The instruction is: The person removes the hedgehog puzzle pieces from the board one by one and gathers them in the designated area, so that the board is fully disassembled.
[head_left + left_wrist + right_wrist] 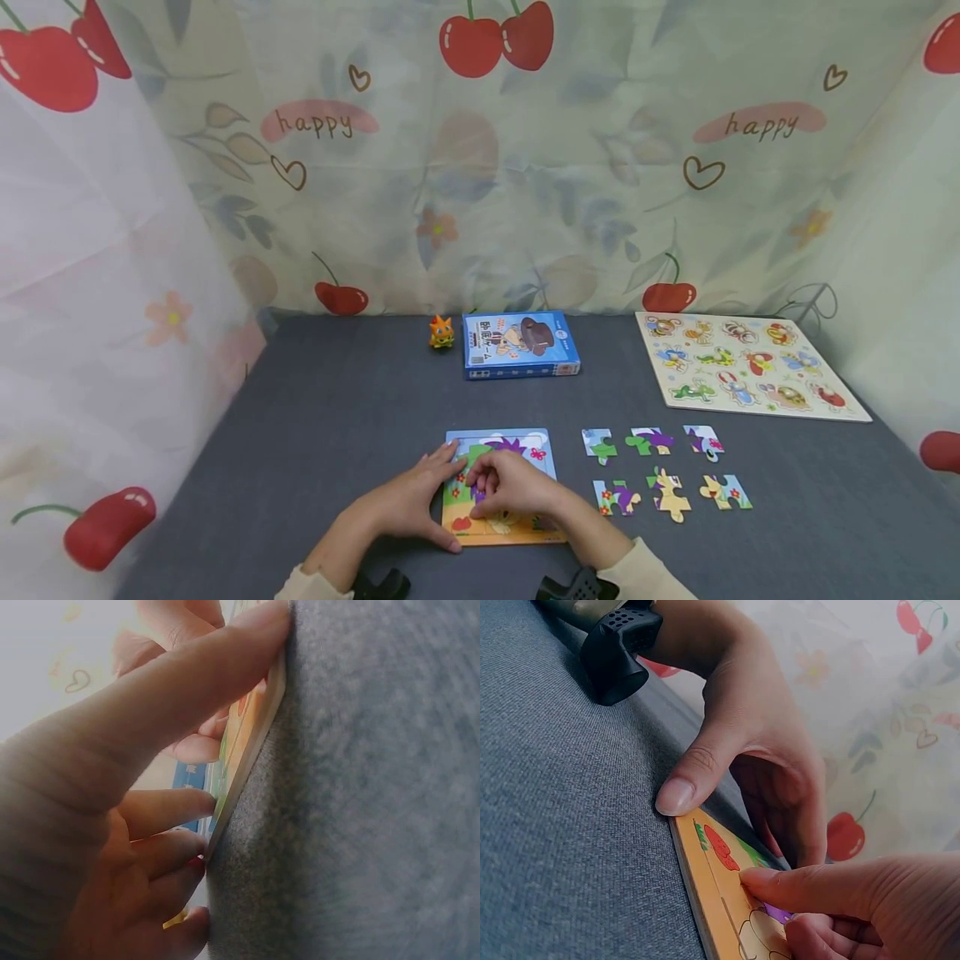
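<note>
A square jigsaw puzzle with a picture of plants and animals lies on the grey table, in front of the person. The left hand spans its left side, thumb at the near left corner and fingertips along the far part of that edge. Over the middle of the puzzle is the right hand, with bent fingers. In the right wrist view its thumb touches the picture beside a red shape, and its fingertips are close by over a purple patch. I cannot tell if a piece is pinched there.
Several loose jigsaw pieces lie in two rows right of the puzzle. Behind stand a small orange toy figure and a blue box. A white board with insect pictures lies at the back right. Patterned cloth surrounds the table.
</note>
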A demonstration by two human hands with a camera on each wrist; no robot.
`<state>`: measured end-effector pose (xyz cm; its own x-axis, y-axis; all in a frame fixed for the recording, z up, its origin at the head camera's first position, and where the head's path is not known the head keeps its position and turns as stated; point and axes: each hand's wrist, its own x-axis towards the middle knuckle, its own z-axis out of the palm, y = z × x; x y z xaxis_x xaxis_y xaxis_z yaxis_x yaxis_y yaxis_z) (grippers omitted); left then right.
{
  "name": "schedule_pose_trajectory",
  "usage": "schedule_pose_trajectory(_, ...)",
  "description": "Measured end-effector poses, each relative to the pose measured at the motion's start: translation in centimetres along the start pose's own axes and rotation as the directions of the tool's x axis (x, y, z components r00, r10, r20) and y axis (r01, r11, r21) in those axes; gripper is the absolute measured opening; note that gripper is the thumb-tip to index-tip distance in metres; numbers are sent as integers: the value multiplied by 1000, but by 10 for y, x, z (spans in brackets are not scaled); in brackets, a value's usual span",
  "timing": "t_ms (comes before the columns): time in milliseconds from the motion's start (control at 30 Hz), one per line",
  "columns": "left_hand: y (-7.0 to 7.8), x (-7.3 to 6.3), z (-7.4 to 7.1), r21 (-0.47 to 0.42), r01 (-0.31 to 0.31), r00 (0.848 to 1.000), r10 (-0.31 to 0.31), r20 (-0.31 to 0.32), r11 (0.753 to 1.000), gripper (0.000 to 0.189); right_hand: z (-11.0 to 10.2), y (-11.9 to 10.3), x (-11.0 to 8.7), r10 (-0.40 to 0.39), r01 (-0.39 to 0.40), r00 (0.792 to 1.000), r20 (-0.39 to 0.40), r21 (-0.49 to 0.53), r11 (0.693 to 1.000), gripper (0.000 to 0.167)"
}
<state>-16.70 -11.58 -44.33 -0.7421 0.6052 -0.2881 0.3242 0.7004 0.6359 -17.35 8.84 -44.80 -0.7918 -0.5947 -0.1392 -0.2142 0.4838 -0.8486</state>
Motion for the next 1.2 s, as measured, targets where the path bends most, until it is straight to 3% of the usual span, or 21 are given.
schedule_pose_trajectory(367, 1, 0, 0, 1, 2, 1000, -2, -5, 1000, 99, -1, -1, -1, 18, -20, 1000, 26, 104, 994, 28)
schedule_pose_trajectory(767, 1, 0, 1, -1, 6, 1000, -6, -4, 1000, 99, -2, 1, -1, 2, -12, 999, 45, 217, 976, 15)
schedule_pose_trajectory(967, 0, 1, 1, 4, -8, 1000, 8, -2, 1000, 100, -6, 0, -7, 32, -47, 998, 53, 316, 948, 18)
schedule_pose_trajectory(1200, 0, 0, 1, 14, -11, 1000, 11, -10, 1000, 102, -16, 2, -21, 23, -36, 999, 43, 338, 941, 18)
